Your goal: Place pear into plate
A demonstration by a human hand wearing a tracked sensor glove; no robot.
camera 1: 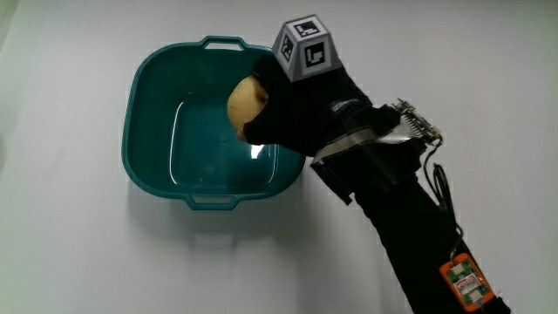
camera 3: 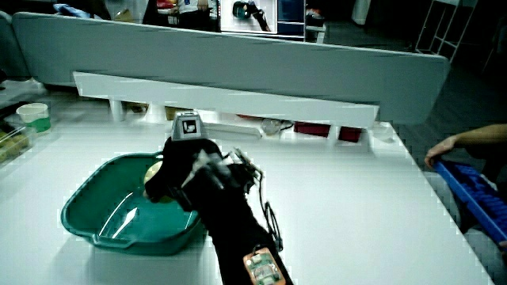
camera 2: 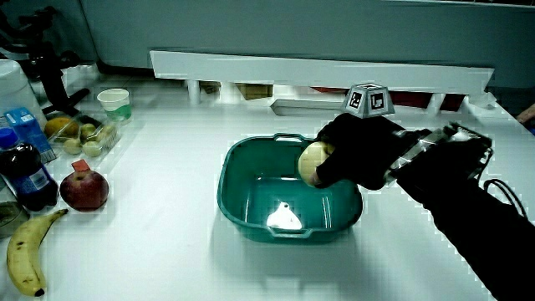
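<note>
A teal basin-like plate (camera 1: 150, 96) with two handles stands on the white table; it also shows in both side views (camera 2: 242, 196) (camera 3: 87, 210). The hand (camera 1: 292, 109) in its black glove hovers over the plate's inside, near one rim, with the patterned cube (camera 1: 306, 48) on its back. Its fingers are curled around a yellowish pear (camera 1: 246, 98), held above the plate's floor. The pear (camera 2: 312, 161) shows clear of the floor in a side view. In a side view (camera 3: 153, 170) the pear is mostly hidden by the hand (camera 3: 178, 170).
A red apple (camera 2: 84, 190), a banana (camera 2: 25, 255), a dark bottle (camera 2: 23, 176), a tray of small fruit (camera 2: 79, 134) and a cup (camera 2: 114, 103) sit near the table's edge, away from the plate. A low white partition (camera 2: 318, 71) runs along the table.
</note>
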